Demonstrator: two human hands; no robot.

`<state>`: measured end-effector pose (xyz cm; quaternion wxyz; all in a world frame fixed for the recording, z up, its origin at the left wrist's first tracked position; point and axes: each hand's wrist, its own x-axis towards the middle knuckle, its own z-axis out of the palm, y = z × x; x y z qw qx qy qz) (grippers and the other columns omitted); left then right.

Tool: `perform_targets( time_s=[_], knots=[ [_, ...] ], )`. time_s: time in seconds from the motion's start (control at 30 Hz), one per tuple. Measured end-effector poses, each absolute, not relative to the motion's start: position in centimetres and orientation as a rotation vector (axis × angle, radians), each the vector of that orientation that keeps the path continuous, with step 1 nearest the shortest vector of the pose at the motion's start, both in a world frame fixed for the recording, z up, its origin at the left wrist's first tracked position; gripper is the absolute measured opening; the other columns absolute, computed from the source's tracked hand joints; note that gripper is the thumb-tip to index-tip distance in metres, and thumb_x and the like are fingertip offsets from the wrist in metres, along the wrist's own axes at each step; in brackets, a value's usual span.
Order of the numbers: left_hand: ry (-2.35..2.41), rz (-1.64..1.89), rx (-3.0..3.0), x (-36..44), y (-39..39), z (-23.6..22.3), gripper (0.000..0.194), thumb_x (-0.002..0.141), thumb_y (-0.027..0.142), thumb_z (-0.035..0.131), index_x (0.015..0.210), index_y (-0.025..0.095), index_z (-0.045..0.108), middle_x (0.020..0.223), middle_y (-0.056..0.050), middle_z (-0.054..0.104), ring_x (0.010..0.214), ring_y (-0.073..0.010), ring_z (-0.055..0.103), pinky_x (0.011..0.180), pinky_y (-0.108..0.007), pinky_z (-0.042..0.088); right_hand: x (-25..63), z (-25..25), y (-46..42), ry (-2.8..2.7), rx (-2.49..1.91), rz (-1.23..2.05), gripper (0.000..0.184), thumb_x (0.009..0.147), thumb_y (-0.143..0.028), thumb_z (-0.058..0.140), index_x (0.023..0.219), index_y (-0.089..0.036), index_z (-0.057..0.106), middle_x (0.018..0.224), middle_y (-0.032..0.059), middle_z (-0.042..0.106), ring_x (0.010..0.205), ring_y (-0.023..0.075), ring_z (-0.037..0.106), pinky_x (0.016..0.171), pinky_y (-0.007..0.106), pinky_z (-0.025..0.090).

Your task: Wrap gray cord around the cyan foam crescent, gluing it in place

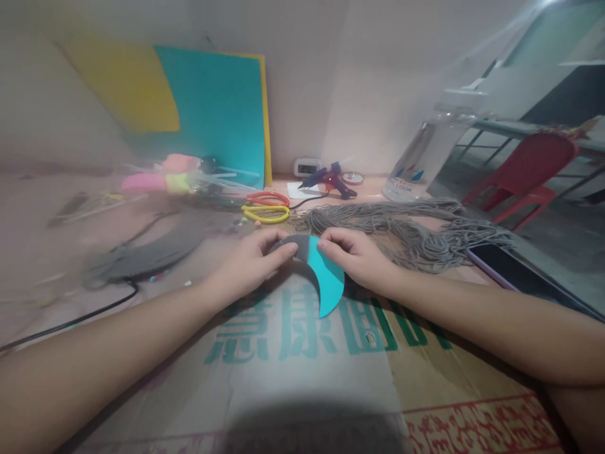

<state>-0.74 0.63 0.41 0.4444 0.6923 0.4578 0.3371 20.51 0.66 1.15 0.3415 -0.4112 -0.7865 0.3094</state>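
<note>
A small crescent piece (328, 277), its plain part bright turquoise and its upper left part covered in grey, is held up between two bare hands just above a printed cardboard sheet (302, 391). The left hand (258, 260) has its grip closed on the grey end, thumb on top; the right hand (357, 257) pinches the turquoise edge beside the join, thumb and bent fingers drawn together. Under the piece, large green Chinese characters (305, 328) run across the cardboard; the one reading 康 is clear, while its neighbours are partly covered, and a red pattern borders the near edge. Just beyond the hands, scissors (265, 221) with one red and one yellow handle lie on the table (373, 184), and a thick hank of grey cord (425, 236) spreads to the right, near a dark-screened phone (520, 271). Behind these are a dark glue gun (338, 181) with a small red light and a white digital clock (307, 167) whose digits are too small to read. To their right, a clear bottle (420, 151) bears the word "LOOK", the lettering before it only partly legible. Turquoise card (222, 113) and yellow card (132, 88) lean against the wall at the left.
</note>
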Motion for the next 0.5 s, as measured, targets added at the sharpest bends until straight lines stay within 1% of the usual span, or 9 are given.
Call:
perform_targets(
  time_s=[0.2, 0.33, 0.5],
  knots=[
    [1.121, 0.843, 1.770, -0.63, 0.49, 0.64, 0.027, 0.085, 0.045, 0.055, 0.080, 0.018, 0.056, 0.061, 0.003, 0.049, 0.052, -0.0103, 0.042, 0.045, -0.020, 0.031, 20.47, 1.33, 0.60, -2.054, -1.079, 0.800, 0.028, 0.089, -0.033, 0.047, 0.066, -0.018, 0.049, 0.062, -0.0030, 0.045, 0.059, 0.0095, 0.042, 0.054, 0.022, 0.035],
    [1.116, 0.841, 1.759, -0.60, 0.51, 0.62, 0.027, 0.085, 0.045, 0.054, 0.078, 0.018, 0.056, 0.063, 0.003, 0.050, 0.054, -0.0109, 0.043, 0.046, -0.021, 0.033, 20.42, 1.41, 0.63, -2.023, -1.094, 0.789, 0.028, 0.088, -0.033, 0.048, 0.065, -0.018, 0.047, 0.061, -0.0033, 0.044, 0.059, 0.0096, 0.042, 0.054, 0.022, 0.034],
    [1.106, 0.831, 1.791, -0.57, 0.49, 0.67, 0.028, 0.086, 0.044, 0.054, 0.084, 0.017, 0.060, 0.070, 0.001, 0.054, 0.060, -0.0125, 0.047, 0.052, -0.022, 0.036, 20.40, 1.20, 0.69, -1.998, -1.103, 0.785, 0.028, 0.089, -0.034, 0.047, 0.065, -0.019, 0.047, 0.061, -0.0035, 0.043, 0.058, 0.0095, 0.041, 0.054, 0.022, 0.034]
  ],
)
